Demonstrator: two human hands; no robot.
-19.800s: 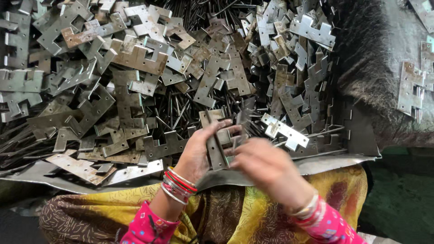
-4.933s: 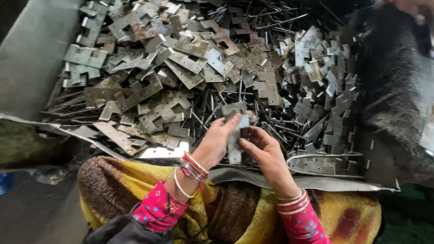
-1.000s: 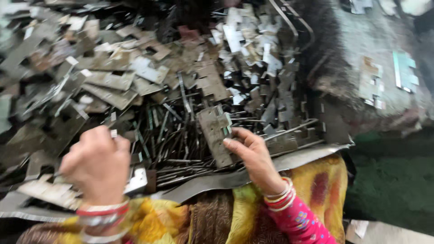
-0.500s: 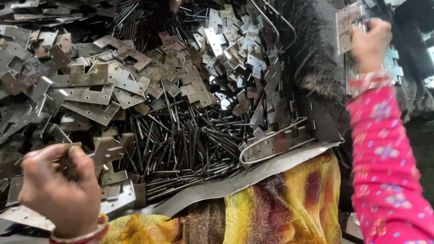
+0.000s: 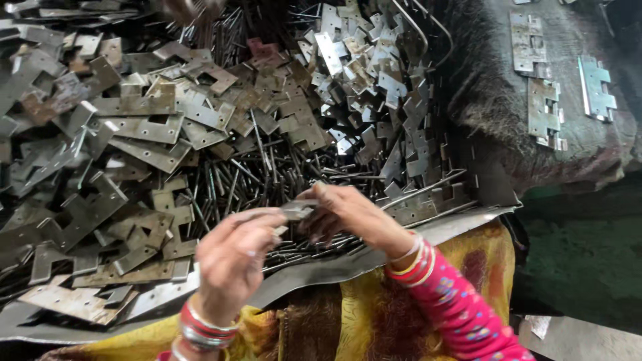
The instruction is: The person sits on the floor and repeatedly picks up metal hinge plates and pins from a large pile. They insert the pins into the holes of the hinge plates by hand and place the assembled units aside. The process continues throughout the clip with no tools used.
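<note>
I see both hands meeting near the middle of the view, just above the near edge of the heap. My left hand (image 5: 234, 257) has its fingers curled and closed on one end of a small metal plate (image 5: 294, 210), and my right hand (image 5: 348, 217) pinches the other end of it between thumb and fingertips, so the piece is held between the two hands, lifted a little off the pile.

The plate is thin, flat and dull grey, with a slightly brighter top face. It is partly covered by fingers and a bit blurred, so I cannot make out its full outline or whether it has holes.

Directly under the hands lies a bed of dark steel pins (image 5: 267, 180), long and thin, lying criss-cross. To the left is a spread of larger hinge leaves (image 5: 140, 127), notched, drilled and rusty brown in places. Farther off and to the right are smaller, brighter leaves (image 5: 374, 67) heaped loosely. All this rests on a bent metal sheet (image 5: 455, 224) whose near edge runs across a yellow patterned cloth (image 5: 374, 314).

On the far right, a dark fuzzy mat (image 5: 495, 100) carries a few finished hinges (image 5: 542, 113) laid flat, well apart from the hands. Both wrists wear bangles (image 5: 411, 257), and the right sleeve (image 5: 468, 314) is pink.
</note>
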